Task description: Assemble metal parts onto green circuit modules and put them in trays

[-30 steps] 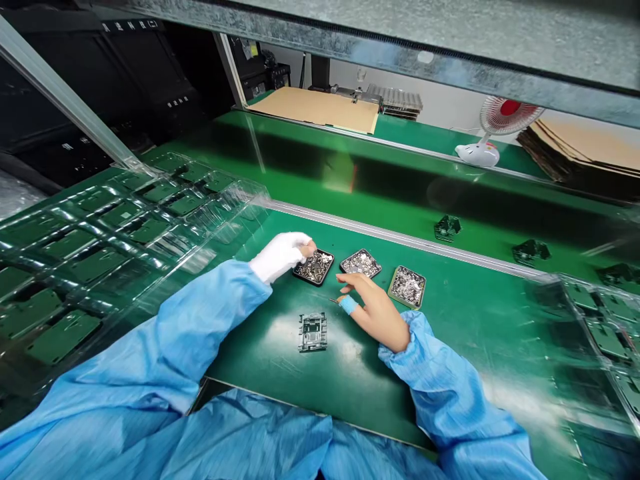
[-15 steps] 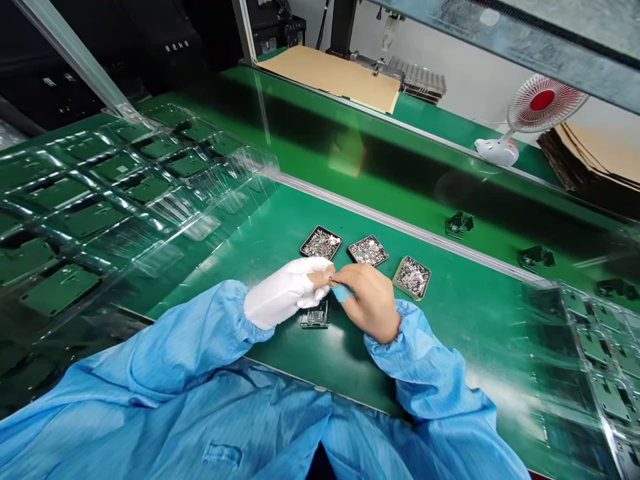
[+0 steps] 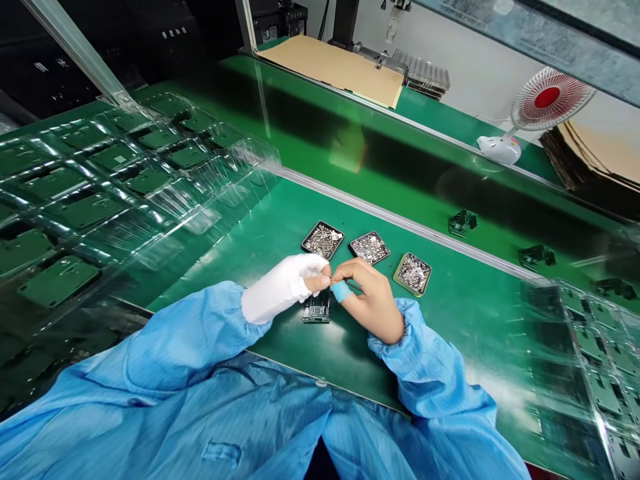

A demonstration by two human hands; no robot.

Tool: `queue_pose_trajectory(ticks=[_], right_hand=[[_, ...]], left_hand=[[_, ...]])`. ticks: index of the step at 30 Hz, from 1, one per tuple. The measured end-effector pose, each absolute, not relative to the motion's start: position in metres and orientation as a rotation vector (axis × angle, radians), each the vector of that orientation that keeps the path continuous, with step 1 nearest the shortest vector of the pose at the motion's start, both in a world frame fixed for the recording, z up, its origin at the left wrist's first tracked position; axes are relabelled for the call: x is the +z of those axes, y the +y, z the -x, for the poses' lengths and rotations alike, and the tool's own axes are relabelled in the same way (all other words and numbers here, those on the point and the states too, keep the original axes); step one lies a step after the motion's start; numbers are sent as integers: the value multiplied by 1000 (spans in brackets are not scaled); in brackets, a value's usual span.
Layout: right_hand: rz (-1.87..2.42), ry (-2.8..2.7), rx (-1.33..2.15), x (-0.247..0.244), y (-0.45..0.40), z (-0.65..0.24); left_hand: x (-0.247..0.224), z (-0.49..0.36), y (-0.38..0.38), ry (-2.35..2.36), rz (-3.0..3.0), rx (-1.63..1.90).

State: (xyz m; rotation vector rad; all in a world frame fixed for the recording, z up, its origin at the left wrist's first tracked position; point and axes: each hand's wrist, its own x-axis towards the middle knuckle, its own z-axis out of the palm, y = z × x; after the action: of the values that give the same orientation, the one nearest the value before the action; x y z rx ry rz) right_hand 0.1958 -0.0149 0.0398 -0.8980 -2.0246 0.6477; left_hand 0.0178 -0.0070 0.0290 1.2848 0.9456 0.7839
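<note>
Head view: I have both hands close together over the green table, fingertips meeting near the middle of my picture.

The left hand wears a white glove that leaves the thumb and a fingertip bare. Those two are pinched together; anything between them is too small for me to tell. The right hand is bare, with blue tape around one digit. It is curled in a grip on a thin dark tool, of which I see only a sliver under the fingers; its tip seems to reach the left fingertips.

Just below the hands, a clear frame lies on the table, its far part hidden by the fingers. I cannot tell whether either hand touches it.

Beyond the hands I see three dishes of small shiny pieces: the left dish and the middle dish side by side, the right dish a little apart. A clear tray with green plates in its pockets fills my left, and a second tray stands at the right edge. Behind a rail, a fan sits at upper right.
</note>
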Motion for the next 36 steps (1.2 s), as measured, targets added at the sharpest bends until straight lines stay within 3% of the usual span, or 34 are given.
queue_pose_trajectory(ticks=[5,9,12,16,36], right_hand=[[1007,-1997,742,30,-14,-212],[1024,-2056,789,11,-16,-219],[940,-2161,752,0,-22,-213],[910,-2149,704,-6,-29,-204],[900,-2195,611,-8,-28,-203]], left_hand=[[7,2,-26,1223,-1637,992],[-24,2,-48,1279,-1935,658],[-35,-8,-54,1313,-1932,670],[-30,-18,-53,1247,-2012,808],[-22,-16,-52,1320,-1961,712]])
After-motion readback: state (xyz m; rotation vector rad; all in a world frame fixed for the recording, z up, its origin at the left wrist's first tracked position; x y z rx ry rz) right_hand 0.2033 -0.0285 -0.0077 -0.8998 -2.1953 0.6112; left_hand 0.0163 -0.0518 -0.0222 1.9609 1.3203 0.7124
